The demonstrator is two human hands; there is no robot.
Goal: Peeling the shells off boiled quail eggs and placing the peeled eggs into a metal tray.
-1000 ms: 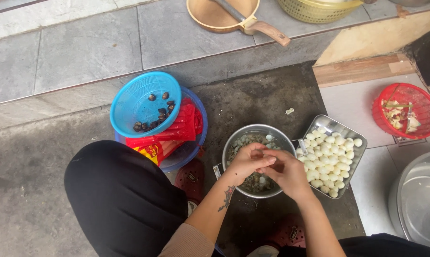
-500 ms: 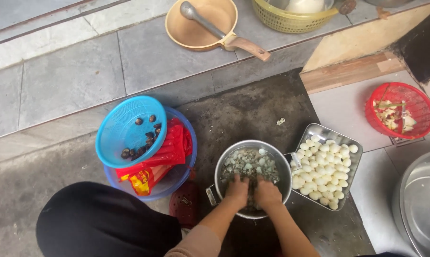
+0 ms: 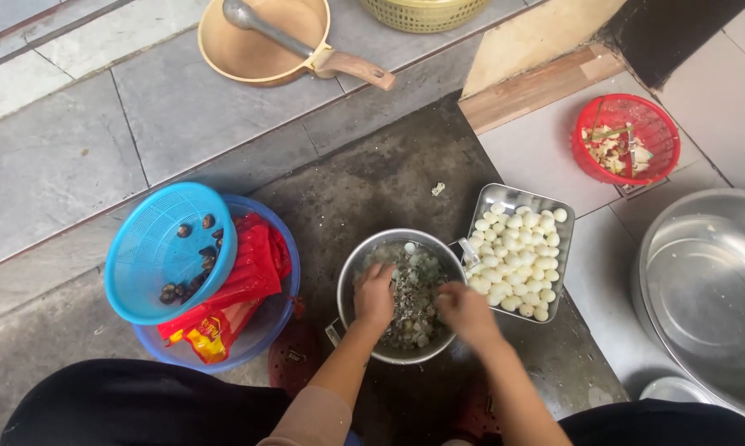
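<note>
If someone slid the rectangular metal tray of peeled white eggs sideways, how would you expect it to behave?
The rectangular metal tray would probably slide flat without tipping, being low and wide. The peeled white eggs, round and heaped near the rim, may roll or spill. They look smooth, so likely slippery and easily dented.

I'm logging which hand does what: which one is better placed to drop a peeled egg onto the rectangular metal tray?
Probably the right hand. It sits at the right rim of the round metal pot, beside the rectangular metal tray of peeled white eggs. The left hand is on the pot's far side.
</note>
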